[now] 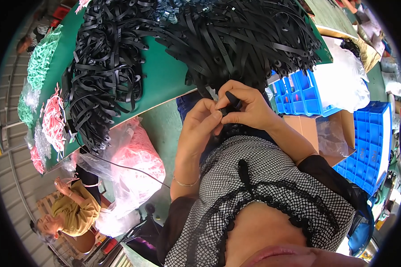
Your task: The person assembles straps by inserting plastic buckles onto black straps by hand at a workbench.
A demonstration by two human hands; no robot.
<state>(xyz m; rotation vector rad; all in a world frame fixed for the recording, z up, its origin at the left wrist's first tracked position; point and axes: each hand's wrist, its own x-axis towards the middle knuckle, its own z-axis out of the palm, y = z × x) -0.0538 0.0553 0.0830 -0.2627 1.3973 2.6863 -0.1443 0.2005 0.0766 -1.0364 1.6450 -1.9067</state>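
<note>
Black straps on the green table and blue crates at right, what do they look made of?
Black straps: probably rubber or soft plastic, satin, since they curl loosely and carry fine ridges. Blue crates: likely hard plastic, slightly glossy, judging by their stiff ribbed walls and even colour.

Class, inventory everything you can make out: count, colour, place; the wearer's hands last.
table: one, green, upper middle
straps: many, black, on table
mint cords: many, pale green, table's left
pink cords: many, pink, table's left
pink-filled bag: one, clear, below table
crates: at least two, blue, right
cardboard box: one, brown, by crates
co-worker: at least one, mustard top, lower left
black piece: at least one, black, in both hands
left hand: one, bare, centre
right hand: one, bare, centre
</note>
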